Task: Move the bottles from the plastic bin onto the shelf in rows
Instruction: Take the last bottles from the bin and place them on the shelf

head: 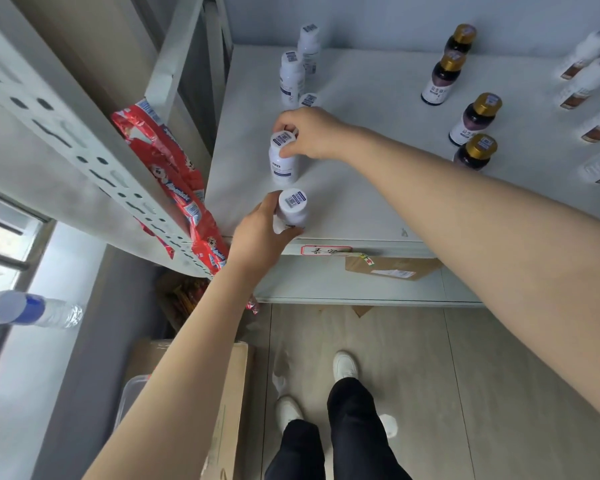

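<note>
left hand (260, 233) clamps front bottle (293, 207) at shelf (361, 188) lip, right hand (309, 133) pinches next bottle (284, 161) by its cap just behind that grip; sloppy release could bump them, tipping front bottle off the edge.

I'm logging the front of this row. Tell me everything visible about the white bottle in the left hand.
The white bottle looks like smooth plastic, with a white cap bearing a code sticker on top. It stands roughly upright near the front edge of the shelf; whether it rests there is unclear. The left hand grips its side. The next bottle, held by the right hand, stands behind, apart.
</note>
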